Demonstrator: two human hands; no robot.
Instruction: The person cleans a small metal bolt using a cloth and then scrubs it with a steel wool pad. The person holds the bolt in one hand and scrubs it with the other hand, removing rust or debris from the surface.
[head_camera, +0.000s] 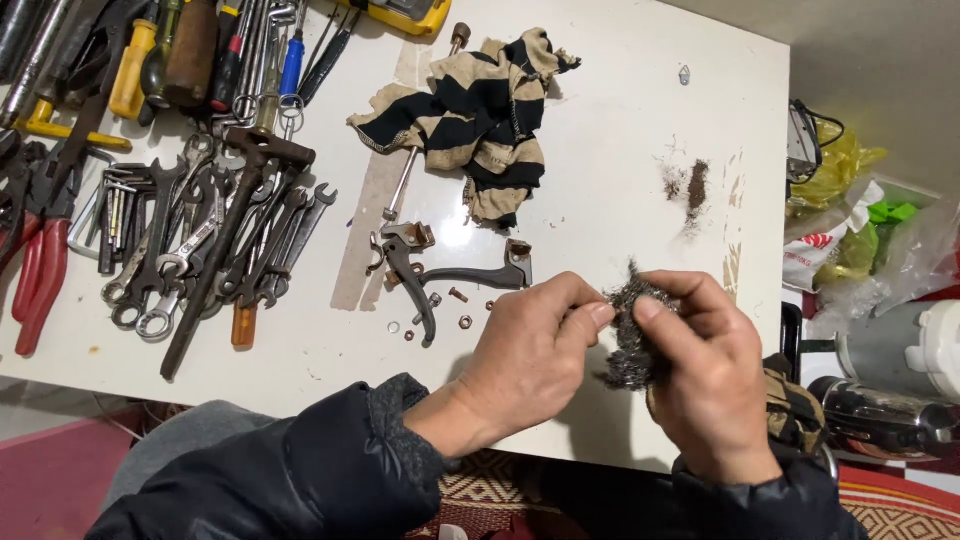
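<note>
Bright overhead light glares off the white table (620, 150); soft shadows, sharp focus, slight edge distortion.

Off the right edge of the white table (640, 150), a crumpled yellow plastic bag (838, 165) lies heaped beside the tabletop. Just below it sits a white plastic bag with a red printed mark (815, 255) (the print is too creased to make out), and to its right a clear crinkled plastic wrapper (905, 262) covers something bright green. At the table's top edge, a yellow box-shaped device (405, 14) is cut off by the frame
</note>
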